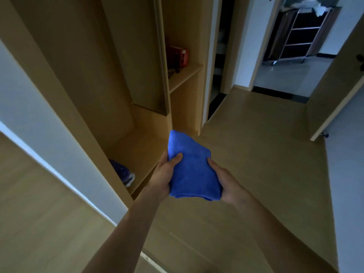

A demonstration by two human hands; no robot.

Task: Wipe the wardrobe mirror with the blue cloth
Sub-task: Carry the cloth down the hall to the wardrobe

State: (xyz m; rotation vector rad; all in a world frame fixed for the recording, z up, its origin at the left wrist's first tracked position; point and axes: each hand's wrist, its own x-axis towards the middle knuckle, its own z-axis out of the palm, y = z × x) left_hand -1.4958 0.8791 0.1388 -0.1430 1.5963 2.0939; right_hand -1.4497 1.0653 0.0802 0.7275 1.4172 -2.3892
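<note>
**Cloth held in both hands by wardrobe**

Your left hand (pixel 163 174) and right hand (pixel 226 183) each have their grip clamped on one side of the cloth (pixel 194 170), thumbs on top. It is blue, nappy and folded thick, over the wood-grain floor (pixel 256 154) beside the open pale-wood wardrobe (pixel 82 66).

Item one: the folded blue terry cloth (pixel 194 170) between the left hand (pixel 163 174) and the right hand (pixel 226 184) is a uniform bright blue, unpatterned. Beyond the left hand, the open wooden wardrobe (pixel 137 56) is plain pale tan. Above both hands, the boxy red item (pixel 178 56) reads dark red. Left of the left hand, the crumpled speckled bundle (pixel 120 170) is bluish-purple with a white edge. Beyond the right hand, the smooth wood-tone floor (pixel 256 154) is light beige and the threshold strip (pixel 279 93) is black.
</note>
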